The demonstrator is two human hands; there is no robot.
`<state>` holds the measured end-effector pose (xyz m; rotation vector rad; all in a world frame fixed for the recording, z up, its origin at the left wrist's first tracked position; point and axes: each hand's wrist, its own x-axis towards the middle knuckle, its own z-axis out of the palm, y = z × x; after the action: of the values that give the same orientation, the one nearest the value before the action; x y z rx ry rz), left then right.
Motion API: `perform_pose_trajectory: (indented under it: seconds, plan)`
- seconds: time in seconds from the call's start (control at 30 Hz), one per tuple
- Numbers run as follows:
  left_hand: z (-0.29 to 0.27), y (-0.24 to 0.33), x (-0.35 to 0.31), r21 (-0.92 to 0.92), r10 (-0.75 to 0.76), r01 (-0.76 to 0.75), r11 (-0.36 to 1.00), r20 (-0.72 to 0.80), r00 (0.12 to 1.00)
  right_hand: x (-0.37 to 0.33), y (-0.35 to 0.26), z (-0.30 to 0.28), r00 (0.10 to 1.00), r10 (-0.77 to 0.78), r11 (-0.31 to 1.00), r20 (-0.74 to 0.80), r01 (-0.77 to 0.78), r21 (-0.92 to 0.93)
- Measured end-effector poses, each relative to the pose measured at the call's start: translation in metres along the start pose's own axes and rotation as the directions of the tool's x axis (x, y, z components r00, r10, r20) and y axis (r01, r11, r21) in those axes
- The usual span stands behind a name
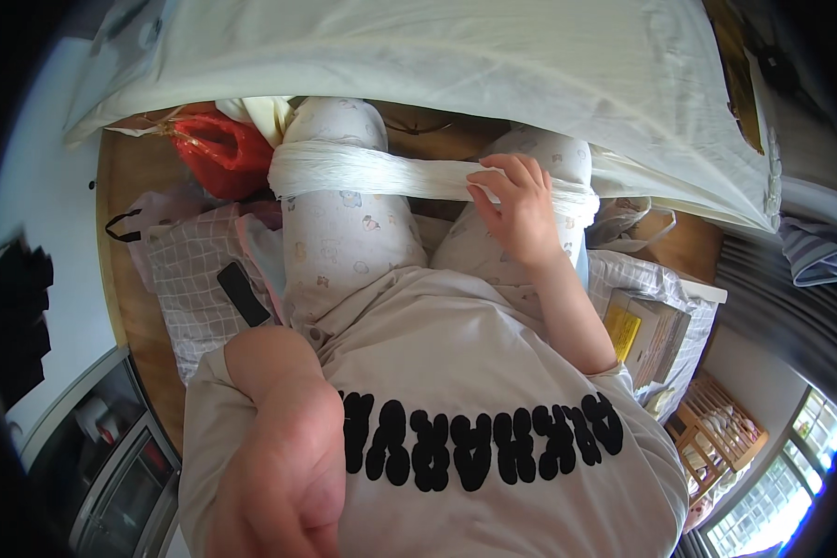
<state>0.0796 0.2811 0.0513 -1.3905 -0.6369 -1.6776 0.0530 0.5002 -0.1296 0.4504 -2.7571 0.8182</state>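
Note:
A skein of white yarn [381, 177] is stretched around both of my knees, flat and taut across the gap between them. My right hand [523, 206] is over the skein beside the right knee. Its thumb and forefinger come together in a pinch at the yarn, while the other fingers curve above. My left hand [274, 498] is raised close in front of my chest at the lower edge, with the wrist bent. Its fingertips run out of the picture, so whether it holds anything does not show. No single strand can be made out between the hands.
A pale cloth [456, 56] hangs in front of my knees. Beside my left leg are a red bag [219, 153] and a black phone [244, 294] on checked fabric. To my right lie a box [656, 335] and a clear plastic bag [628, 223]. A wooden rack [716, 428] stands farther right.

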Motion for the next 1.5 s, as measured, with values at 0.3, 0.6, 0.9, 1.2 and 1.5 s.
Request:
perform_pose_trajectory:
  seconds: [0.3, 0.6, 0.9, 1.2, 1.5]
  plan:
    - [0.002, -0.004, -0.002, -0.072, -0.047, 0.047, 0.996, -0.003, 0.999, 0.012, -0.004, 0.0, 1.0, 0.015, 0.998, -0.006, -0.015, 0.059]
    - [0.0, -0.001, -0.005, -0.03, 0.052, -0.052, 0.998, -0.012, 0.999, 0.078, -0.017, 0.054, 0.992, -0.041, 0.928, 0.123, -0.008, 0.372]
    - [-0.007, 0.009, 0.003, 0.13, 0.046, -0.034, 0.991, -0.095, 0.994, 0.114, -0.03, 0.073, 0.79, 0.065, 0.865, 0.61, -0.349, 0.36]
    - [-0.042, 0.021, -0.018, 0.173, -0.269, 0.237, 0.956, 0.194, 0.943, 0.113, -0.038, 0.065, 0.86, 0.049, 0.778, 0.508, -0.351, 0.52]
    - [-0.152, -0.033, -0.1, 0.785, -0.978, 0.619, -0.041, -0.158, 0.136, 0.121, -0.056, 0.032, 0.832, -0.015, 0.681, 0.554, -0.397, 0.615]
